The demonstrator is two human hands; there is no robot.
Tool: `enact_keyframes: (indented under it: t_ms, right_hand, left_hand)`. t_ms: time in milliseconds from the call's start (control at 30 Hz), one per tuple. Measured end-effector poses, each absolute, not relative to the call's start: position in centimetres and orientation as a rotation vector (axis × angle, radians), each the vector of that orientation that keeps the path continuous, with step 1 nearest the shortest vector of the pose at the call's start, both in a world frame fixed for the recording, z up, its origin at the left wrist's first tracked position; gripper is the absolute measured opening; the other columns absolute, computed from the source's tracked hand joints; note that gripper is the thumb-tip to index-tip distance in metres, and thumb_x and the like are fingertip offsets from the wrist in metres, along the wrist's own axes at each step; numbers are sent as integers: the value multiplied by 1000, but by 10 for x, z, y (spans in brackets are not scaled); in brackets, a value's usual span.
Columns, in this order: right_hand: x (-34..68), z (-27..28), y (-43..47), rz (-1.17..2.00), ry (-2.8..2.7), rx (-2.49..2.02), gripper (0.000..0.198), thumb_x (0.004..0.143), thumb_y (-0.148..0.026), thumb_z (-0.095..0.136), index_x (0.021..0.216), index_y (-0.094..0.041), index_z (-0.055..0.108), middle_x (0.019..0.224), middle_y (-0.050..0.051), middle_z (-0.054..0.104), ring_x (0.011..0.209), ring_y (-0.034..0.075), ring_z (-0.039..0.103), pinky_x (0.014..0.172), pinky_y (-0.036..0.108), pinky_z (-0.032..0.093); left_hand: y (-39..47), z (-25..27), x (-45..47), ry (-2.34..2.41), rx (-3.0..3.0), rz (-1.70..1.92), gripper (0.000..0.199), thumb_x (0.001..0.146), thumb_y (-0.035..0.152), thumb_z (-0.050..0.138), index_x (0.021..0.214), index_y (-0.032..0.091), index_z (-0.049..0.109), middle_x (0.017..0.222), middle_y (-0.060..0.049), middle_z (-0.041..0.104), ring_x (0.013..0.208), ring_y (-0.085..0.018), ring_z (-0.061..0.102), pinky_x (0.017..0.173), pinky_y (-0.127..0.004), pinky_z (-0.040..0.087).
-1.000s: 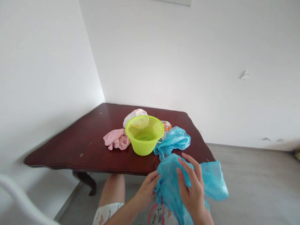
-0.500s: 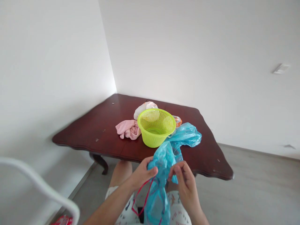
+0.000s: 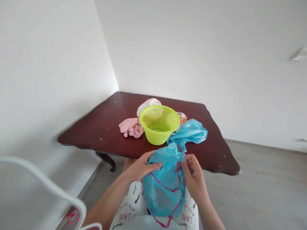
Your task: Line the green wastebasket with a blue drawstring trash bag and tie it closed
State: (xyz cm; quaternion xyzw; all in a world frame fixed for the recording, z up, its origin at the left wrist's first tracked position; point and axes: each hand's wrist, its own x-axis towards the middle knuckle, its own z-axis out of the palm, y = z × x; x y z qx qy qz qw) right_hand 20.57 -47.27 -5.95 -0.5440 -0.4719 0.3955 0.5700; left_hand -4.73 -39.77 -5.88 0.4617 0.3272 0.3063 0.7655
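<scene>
A thin blue plastic bag with a red drawstring hangs spread over my lap, its mouth towards me. On its left side my left hand grips the film between thumb and fingers. My right hand pinches the bag's right side close to the drawstring. The crumpled rest of the blue plastic lies on the table to the right. Just beyond my hands a yellow-green perforated plastic basket stands upright; its visible inside holds nothing.
A pink cloth lies left of the basket on the dark red wooden table. Behind the basket sits a white plastic bag, and an orange-and-white bag peeks out at its right. White tubing curves at lower left.
The blue bag has been spread wider between my hands, with its red drawstring now across the front. My right hand has moved up slightly and now pinches the bag's edge.
</scene>
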Motion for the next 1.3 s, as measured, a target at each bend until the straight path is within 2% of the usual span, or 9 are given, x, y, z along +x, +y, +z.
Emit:
enact_keyframes:
  t_ms: [233,400,700,833,900,967,1033,1133,1300]
  right_hand:
    - [266,-43,-476,1038,-982,-1353,57,97,-77,89,102,-26,62,76,-5,56,60,12,41,52,22,31]
    - [291,-23,-479,990,-1218,-1484,57,95,-76,90,95,-22,71,76,0,63,65,14,49,57,24,37]
    - [322,-12,-481,810,-1386,-1444,44,102,-64,88,94,-22,76,72,-1,61,63,13,50,57,25,37]
    - [305,-15,-479,649,-1348,-1354,32,107,-56,85,108,-25,84,91,5,77,75,18,67,63,26,50]
    - [285,-14,-479,699,-1413,-1266,28,109,-53,83,118,-26,86,104,7,81,88,21,74,73,27,58]
    - [264,-13,-479,822,-1508,-1204,29,112,-51,79,127,-27,86,113,8,82,98,23,78,80,29,62]
    - [251,-10,-477,904,-1588,-1185,31,114,-50,76,133,-28,86,118,9,82,102,23,79,84,31,64]
    - [253,-4,-477,815,-1660,-1229,28,116,-46,73,134,-30,87,121,9,82,106,25,80,92,35,65]
    - [252,-6,-503,326,-1665,-1241,19,112,-30,74,122,-35,89,131,13,83,124,36,77,110,54,61]
  left_hand:
    - [-379,-39,-94,656,1294,272,50,96,64,94,96,21,68,88,2,66,75,-14,57,68,-24,43]
    - [-364,-24,-116,653,1614,103,53,112,70,72,96,19,74,91,-2,66,82,-17,57,77,-27,44]
    - [-356,-44,-146,800,1251,842,82,100,96,65,86,16,75,75,-3,61,66,-17,54,64,-27,47]
    - [-374,-33,-122,1172,1807,1058,70,116,83,51,108,20,79,116,-14,80,117,-33,74,106,-44,60]
    - [-389,-27,-97,1113,2083,1169,66,116,80,55,142,22,73,158,-19,72,152,-38,62,131,-54,47]
    - [-402,-25,-71,965,2262,1052,79,110,75,71,168,25,56,176,-19,60,162,-39,56,138,-56,41]
    - [-405,-25,-49,964,2356,841,69,109,56,80,168,28,57,163,-15,71,150,-37,66,132,-54,45]
    - [-394,-26,-38,1000,2281,559,18,112,28,63,125,26,76,116,-6,84,110,-29,76,103,-42,54]
    - [-395,-11,-43,896,1820,605,31,116,46,59,97,23,68,88,0,71,81,-20,63,72,-31,42]
